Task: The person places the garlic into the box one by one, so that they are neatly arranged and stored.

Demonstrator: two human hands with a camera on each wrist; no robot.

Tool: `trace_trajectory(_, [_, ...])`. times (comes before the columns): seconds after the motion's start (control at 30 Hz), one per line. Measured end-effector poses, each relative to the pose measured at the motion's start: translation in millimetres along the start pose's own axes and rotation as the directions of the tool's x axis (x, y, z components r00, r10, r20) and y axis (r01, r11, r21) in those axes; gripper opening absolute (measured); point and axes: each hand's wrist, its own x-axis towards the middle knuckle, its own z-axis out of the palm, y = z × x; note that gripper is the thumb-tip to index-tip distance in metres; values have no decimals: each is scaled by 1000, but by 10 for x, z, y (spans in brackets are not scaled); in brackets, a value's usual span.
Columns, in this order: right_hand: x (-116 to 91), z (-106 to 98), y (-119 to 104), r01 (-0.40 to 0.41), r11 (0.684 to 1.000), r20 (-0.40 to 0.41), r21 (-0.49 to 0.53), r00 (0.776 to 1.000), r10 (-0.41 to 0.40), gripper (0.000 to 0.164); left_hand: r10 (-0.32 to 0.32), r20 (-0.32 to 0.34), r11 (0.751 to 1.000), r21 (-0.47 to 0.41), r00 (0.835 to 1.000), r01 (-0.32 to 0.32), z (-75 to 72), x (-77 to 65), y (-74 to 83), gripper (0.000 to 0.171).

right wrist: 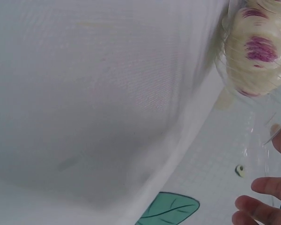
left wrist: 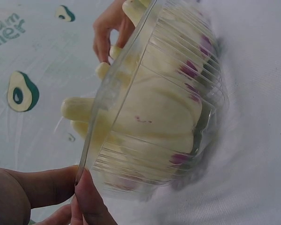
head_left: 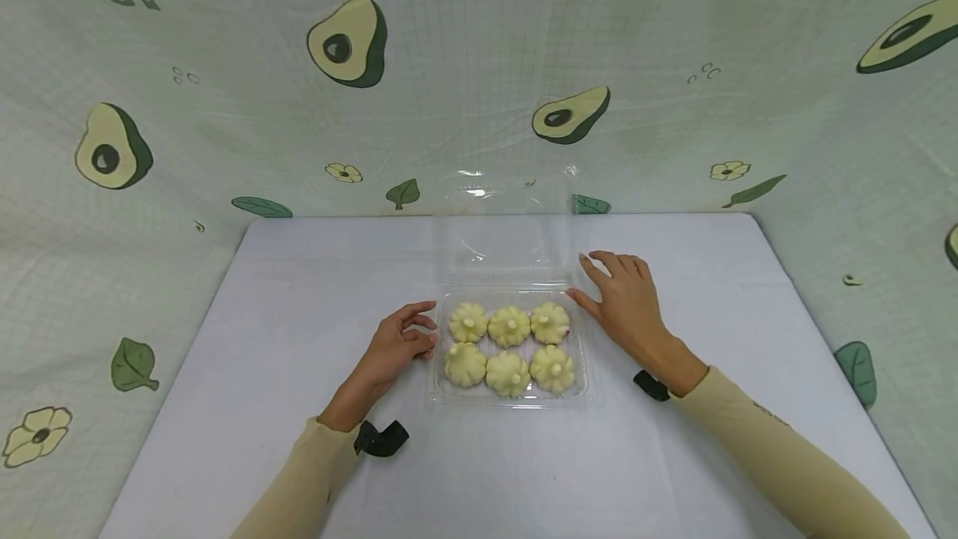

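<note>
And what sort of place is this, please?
Perhaps a small makeshift recording booth: pale-green avocado-print cloth encloses a flat white table on three sides, and two small black wrist-worn devices suggest filming.

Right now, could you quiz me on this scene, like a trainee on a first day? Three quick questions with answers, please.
1. How many garlic bulbs sit in the clear box?
2. True or false: the lid of the box is open.
3. Fill in the missing word: the left hand pinches the box by its ____.

Key: 1. Six. 2. True. 3. Rim.
</note>
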Motion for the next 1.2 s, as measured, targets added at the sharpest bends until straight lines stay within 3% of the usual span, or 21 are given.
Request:
trace_trajectory(0.67, [-38,1,28,8,991,-117,133,993,7,55,2,2,1000,7,1000,-2,3,15,-9,57])
trace_trajectory(1.2, [-107,14,61,36,972,-146,233,989,-2,50,5,1,1000,-14,1000,-5,4,18,-51,56])
